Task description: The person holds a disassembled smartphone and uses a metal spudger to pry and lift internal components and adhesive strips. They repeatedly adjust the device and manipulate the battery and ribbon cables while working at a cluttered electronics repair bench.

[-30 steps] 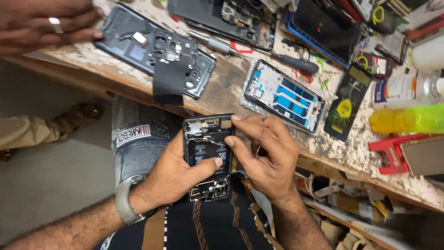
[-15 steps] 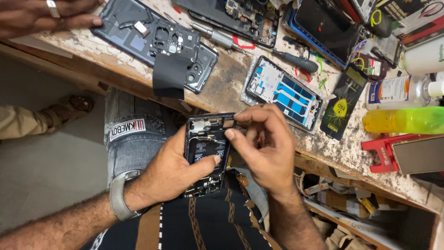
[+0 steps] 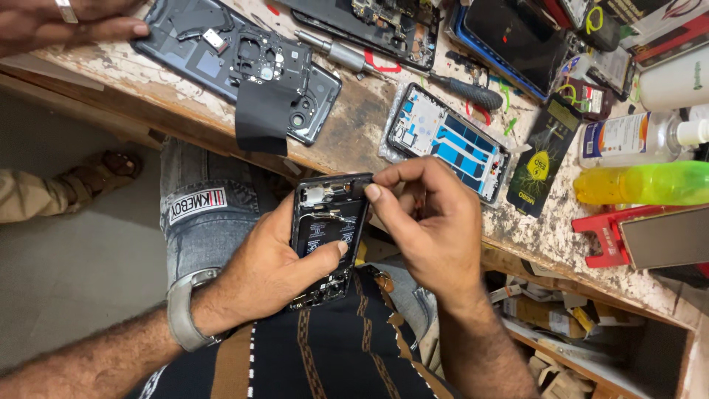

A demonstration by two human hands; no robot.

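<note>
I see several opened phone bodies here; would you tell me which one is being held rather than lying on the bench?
The black opened phone over the lap, cradled in the left hand; the others lie on the workbench.

Worn, paint-chipped wooden bench (image 3: pixel 354 140), glossy black phone frame (image 3: pixel 329 236), matt steel watchband (image 3: pixel 181 310)

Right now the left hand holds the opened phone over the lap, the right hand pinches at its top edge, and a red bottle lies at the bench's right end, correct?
Not quite. The head view shows the bottle is yellow-green, not red. The left hand does hold the opened phone, and the right hand pinches at its top edge.
</note>
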